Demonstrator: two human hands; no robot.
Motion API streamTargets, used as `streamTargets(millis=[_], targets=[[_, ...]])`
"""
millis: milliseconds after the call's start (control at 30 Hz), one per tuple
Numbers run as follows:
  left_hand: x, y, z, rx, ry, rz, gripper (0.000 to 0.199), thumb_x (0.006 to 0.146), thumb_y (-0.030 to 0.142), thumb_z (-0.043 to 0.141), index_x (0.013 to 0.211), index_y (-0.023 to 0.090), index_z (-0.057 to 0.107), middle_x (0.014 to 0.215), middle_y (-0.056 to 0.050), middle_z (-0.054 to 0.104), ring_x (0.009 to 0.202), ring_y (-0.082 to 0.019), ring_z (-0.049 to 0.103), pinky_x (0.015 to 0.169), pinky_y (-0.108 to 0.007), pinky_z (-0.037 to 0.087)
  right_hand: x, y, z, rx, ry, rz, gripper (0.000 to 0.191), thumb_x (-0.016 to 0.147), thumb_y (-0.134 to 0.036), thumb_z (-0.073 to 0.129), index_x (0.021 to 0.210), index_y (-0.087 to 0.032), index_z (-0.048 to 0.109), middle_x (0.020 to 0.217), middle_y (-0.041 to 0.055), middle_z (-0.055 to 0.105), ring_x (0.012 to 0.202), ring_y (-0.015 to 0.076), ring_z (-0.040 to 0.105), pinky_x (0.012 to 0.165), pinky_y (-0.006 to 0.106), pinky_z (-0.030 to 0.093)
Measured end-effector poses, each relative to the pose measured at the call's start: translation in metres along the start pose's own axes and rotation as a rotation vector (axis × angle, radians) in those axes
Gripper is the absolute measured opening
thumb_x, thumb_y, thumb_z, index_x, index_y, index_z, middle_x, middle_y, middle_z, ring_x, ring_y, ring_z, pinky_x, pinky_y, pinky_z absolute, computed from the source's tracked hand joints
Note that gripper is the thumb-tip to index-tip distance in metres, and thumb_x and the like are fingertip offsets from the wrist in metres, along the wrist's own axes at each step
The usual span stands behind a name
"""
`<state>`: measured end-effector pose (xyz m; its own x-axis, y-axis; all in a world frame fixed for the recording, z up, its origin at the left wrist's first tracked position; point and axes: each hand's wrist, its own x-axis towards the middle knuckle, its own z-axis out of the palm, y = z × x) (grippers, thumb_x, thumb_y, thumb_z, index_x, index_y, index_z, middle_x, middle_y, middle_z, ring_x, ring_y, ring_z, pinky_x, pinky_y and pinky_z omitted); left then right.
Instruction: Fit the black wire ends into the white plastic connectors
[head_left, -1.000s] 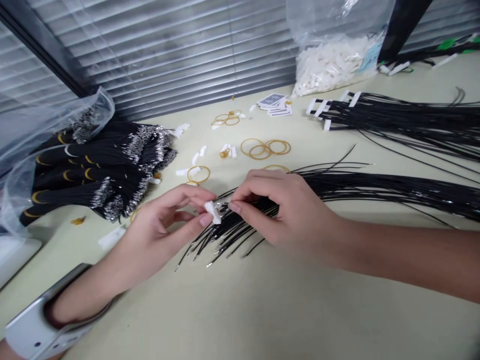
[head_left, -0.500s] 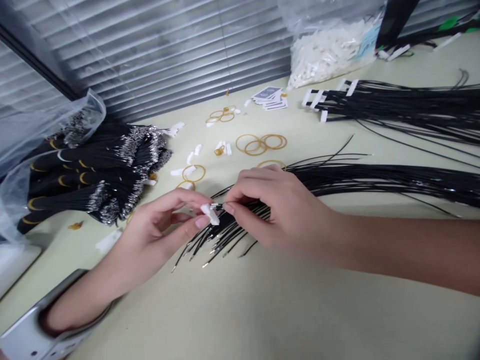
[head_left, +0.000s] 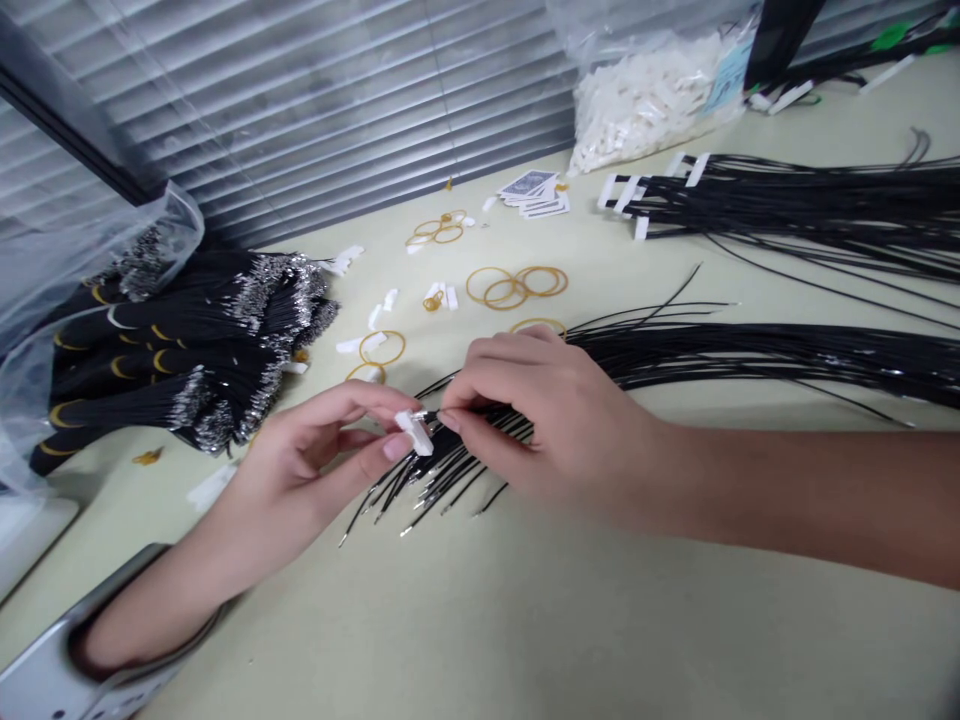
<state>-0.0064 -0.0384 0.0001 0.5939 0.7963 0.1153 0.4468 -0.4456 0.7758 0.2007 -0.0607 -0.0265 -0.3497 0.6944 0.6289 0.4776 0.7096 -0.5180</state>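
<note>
Along the work table (head_left: 600, 620), below a slatted window blind (head_left: 337, 110), the materials lie in separate groups. At the left, a heap of black wire bundles (head_left: 202, 345) with silver terminals lies against a clear plastic bag (head_left: 157, 225). At the far right, a second bundle of black wires (head_left: 787, 205) ends in white connectors. Behind the work area stands a clear bag of white connectors (head_left: 645, 105). Rubber bands (head_left: 517, 285) and a small stack of playing cards (head_left: 534, 193) lie mid-table.

A loose bundle of black wires (head_left: 750, 360) runs across the table, passes beneath the right hand (head_left: 547, 430), and fans out near the left hand (head_left: 315, 455). The left hand firmly pinches a white plastic connector (head_left: 414, 433) between thumb and fingers, just above the fanned wire ends. The right hand pinches wire near the connector, with a bright metal tip at the connector's end.
</note>
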Motion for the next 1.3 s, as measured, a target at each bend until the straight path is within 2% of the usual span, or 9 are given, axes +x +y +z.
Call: streamTargets(millis=[133,633,933,1133,1300], targets=[[-0.0007,0.0007,-0.0002,-0.007,0.001,-0.037,0.016,0.086,0.02,0.056,0.098,0.027,0.063,0.089,0.002,0.066,0.078,-0.007,0.06,0.068,-0.012,0.048,0.0007,-0.0002,-0.0004,-0.019,-0.01,-0.011,0.015,0.084,-0.012,0.05,0.073,-0.011,0.06,0.071,-0.0021,0.055,0.067,0.0072,0.047,0.069,0.028,0.027],[-0.0005,0.002,-0.0008,-0.026,0.001,-0.081,0.016,0.085,0.023,0.058,0.097,0.031,0.065,0.083,0.004,0.067,0.069,-0.005,0.058,0.06,-0.009,0.046,-0.0007,-0.0002,-0.001,-0.032,-0.009,-0.01,0.016,0.085,-0.013,0.049,0.072,-0.012,0.057,0.072,-0.0016,0.055,0.065,0.0071,0.045,0.069,0.028,0.027],[-0.002,0.0023,0.0015,-0.008,0.034,-0.108,0.016,0.08,0.02,0.063,0.091,0.03,0.069,0.075,0.003,0.068,0.06,-0.008,0.056,0.05,-0.013,0.045,0.0001,-0.0009,-0.0023,-0.03,-0.066,0.005,0.018,0.087,-0.016,0.046,0.073,-0.012,0.057,0.075,-0.0003,0.058,0.067,0.0087,0.047,0.07,0.029,0.025],[-0.0022,0.0043,0.0039,-0.053,0.05,-0.128,0.018,0.076,0.014,0.065,0.087,0.027,0.071,0.075,0.003,0.07,0.059,-0.007,0.056,0.051,-0.012,0.046,0.0002,-0.0009,-0.002,-0.005,-0.058,-0.01,0.018,0.086,-0.015,0.047,0.072,-0.012,0.058,0.073,-0.0006,0.058,0.065,0.0081,0.046,0.069,0.028,0.024],[-0.0012,0.0049,0.0028,-0.049,0.056,-0.12,0.014,0.076,0.014,0.064,0.086,0.022,0.07,0.076,0.001,0.068,0.061,-0.007,0.056,0.052,-0.013,0.045,0.0018,-0.0011,-0.0029,0.04,-0.081,0.056,0.015,0.083,-0.013,0.049,0.071,-0.012,0.058,0.071,-0.0028,0.056,0.066,0.0066,0.046,0.068,0.027,0.025]])
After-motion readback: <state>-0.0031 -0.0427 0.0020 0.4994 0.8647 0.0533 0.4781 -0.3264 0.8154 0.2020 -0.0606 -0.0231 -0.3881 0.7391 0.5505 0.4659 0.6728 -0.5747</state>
